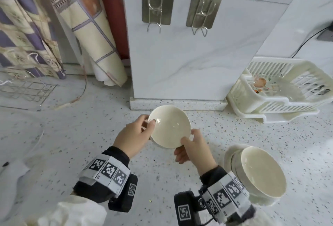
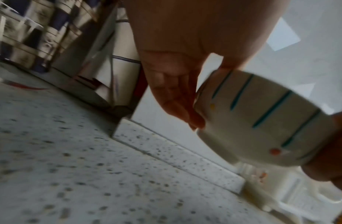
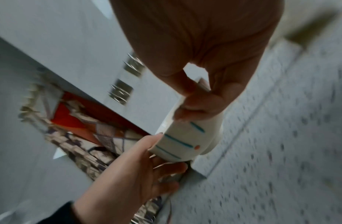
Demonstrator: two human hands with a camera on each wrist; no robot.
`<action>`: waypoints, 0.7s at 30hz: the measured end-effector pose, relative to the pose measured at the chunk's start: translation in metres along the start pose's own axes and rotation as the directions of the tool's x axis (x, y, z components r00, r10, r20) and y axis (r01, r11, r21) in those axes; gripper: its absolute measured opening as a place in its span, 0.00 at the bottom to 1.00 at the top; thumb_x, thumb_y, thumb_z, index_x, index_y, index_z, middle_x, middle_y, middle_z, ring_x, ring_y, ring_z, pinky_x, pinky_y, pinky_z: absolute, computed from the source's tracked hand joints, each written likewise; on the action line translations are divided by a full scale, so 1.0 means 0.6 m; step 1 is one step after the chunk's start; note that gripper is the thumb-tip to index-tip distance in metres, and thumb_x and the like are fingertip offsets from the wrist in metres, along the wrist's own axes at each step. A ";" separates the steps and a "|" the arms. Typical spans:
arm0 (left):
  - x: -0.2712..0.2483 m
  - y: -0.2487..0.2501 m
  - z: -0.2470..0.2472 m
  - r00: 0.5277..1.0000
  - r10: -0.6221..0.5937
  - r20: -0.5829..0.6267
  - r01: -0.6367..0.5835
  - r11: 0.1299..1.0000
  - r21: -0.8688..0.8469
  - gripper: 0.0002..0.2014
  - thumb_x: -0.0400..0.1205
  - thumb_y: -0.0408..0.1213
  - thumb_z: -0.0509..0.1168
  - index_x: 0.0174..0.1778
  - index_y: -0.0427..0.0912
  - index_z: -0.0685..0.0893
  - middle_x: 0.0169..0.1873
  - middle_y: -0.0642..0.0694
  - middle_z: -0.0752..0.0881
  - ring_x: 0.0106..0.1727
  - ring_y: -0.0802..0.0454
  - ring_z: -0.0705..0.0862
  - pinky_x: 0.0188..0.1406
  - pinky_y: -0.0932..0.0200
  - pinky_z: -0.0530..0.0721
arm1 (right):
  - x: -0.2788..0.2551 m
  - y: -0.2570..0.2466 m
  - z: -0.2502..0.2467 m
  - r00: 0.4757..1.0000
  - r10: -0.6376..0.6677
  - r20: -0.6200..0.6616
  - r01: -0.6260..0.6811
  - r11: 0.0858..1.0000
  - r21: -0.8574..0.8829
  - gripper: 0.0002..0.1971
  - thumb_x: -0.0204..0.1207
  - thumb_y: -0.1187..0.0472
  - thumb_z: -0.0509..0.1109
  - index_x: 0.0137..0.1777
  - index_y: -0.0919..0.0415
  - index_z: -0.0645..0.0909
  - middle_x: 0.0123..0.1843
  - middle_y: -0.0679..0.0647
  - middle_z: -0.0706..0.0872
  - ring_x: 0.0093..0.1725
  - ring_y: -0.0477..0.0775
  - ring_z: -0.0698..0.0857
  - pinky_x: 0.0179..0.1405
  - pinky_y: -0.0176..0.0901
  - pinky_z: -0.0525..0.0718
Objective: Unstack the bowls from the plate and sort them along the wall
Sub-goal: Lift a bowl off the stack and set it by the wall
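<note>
I hold a cream bowl (image 1: 170, 126) with teal stripes and coloured dots on its outside (image 2: 262, 118) (image 3: 178, 141) above the speckled counter, near the foot of the white wall. My left hand (image 1: 142, 130) pinches its left rim, thumb inside. My right hand (image 1: 191, 146) pinches the near right rim. A stack of cream bowls (image 1: 261, 171) stands at the right on a plate (image 1: 227, 157), of which only the edge shows.
A white plastic dish rack (image 1: 281, 88) sits at the right by the wall. A wire rack (image 1: 27, 90) and rolled patterned mats (image 1: 97, 33) lie at the left. Two metal hooks (image 1: 157, 5) hang on the wall. The speckled counter (image 1: 90, 135) spreads around.
</note>
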State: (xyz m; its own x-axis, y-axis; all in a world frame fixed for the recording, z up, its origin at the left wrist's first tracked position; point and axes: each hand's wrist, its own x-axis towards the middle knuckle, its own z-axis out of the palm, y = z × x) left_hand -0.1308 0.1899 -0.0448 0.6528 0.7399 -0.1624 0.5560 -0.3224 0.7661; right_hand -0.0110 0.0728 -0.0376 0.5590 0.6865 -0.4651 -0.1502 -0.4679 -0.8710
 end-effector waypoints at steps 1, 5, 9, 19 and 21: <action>0.007 -0.021 -0.009 0.999 -0.032 0.020 0.032 0.999 0.008 0.19 0.82 0.49 0.51 0.65 0.46 0.73 0.46 0.49 0.86 0.42 0.51 0.87 0.41 0.52 0.86 | 0.021 0.001 0.019 0.999 0.034 0.016 -0.034 0.999 -0.006 0.14 0.77 0.72 0.51 0.62 0.62 0.62 0.23 0.61 0.80 0.10 0.48 0.76 0.10 0.35 0.76; 0.041 -0.081 -0.020 0.987 -0.150 0.065 0.150 0.989 0.004 0.19 0.82 0.46 0.50 0.69 0.46 0.70 0.47 0.44 0.88 0.37 0.49 0.90 0.44 0.45 0.89 | 0.088 0.011 0.072 0.993 0.112 0.033 -0.108 0.990 -0.093 0.18 0.76 0.72 0.51 0.66 0.65 0.62 0.24 0.61 0.80 0.10 0.49 0.76 0.10 0.34 0.76; 0.081 -0.103 -0.013 0.963 -0.228 0.141 0.227 0.974 0.020 0.17 0.83 0.40 0.47 0.66 0.41 0.70 0.42 0.39 0.89 0.28 0.48 0.85 0.35 0.51 0.87 | 0.137 0.018 0.088 0.989 0.150 0.006 -0.148 0.979 -0.142 0.19 0.77 0.71 0.51 0.68 0.65 0.63 0.23 0.60 0.81 0.10 0.48 0.77 0.10 0.33 0.75; 0.136 -0.124 0.009 0.972 -0.216 0.089 0.202 0.969 0.145 0.15 0.84 0.39 0.45 0.58 0.38 0.73 0.31 0.42 0.87 0.24 0.53 0.79 0.32 0.56 0.80 | 0.184 0.031 0.099 0.992 0.102 -0.075 -0.109 0.990 -0.093 0.22 0.78 0.68 0.52 0.73 0.64 0.66 0.23 0.59 0.81 0.10 0.46 0.77 0.10 0.33 0.76; 0.138 -0.124 0.009 0.975 -0.209 0.079 0.196 0.970 0.144 0.16 0.84 0.41 0.44 0.59 0.38 0.73 0.33 0.42 0.88 0.28 0.49 0.82 0.33 0.54 0.81 | 0.188 0.033 0.099 0.993 0.096 -0.069 -0.101 0.992 -0.075 0.21 0.79 0.67 0.52 0.73 0.64 0.66 0.23 0.59 0.81 0.10 0.46 0.77 0.10 0.33 0.76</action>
State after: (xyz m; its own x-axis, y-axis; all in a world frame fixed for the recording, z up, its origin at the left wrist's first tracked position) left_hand -0.1152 0.2721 -0.1189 0.5605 0.7421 -0.3675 0.7417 -0.2524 0.6214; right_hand 0.0006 0.1741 -0.1166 0.5969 0.5983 -0.5346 -0.1447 -0.5751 -0.8052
